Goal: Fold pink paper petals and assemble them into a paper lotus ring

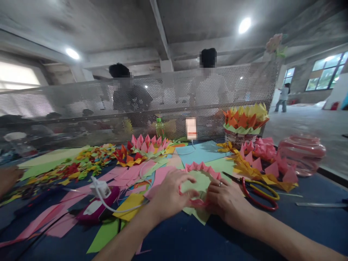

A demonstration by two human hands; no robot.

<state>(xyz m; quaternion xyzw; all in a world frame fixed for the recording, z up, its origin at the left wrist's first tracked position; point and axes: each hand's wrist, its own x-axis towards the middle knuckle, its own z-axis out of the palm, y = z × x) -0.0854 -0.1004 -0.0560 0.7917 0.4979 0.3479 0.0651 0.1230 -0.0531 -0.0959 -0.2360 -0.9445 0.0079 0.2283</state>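
Observation:
A ring of pink folded-paper points lies on the table in front of me, with pale green paper inside and beneath it. My left hand is curled over the ring's left edge, thumb and forefinger bent inward above the green paper. At the right edge, the fingers of my right hand close on the ring; a finger ring shows on one of them. The fingertips partly hide the paper's near side. Scissors with red and yellow handles lie beside my right hand, blades pointing toward the pink points.
A purple power strip with a white plug and cable lies left. Paper flowers, a basket of folded paper and a pink jar stand farther back. Behind a perforated metal screen are people. Another person's hand shows left.

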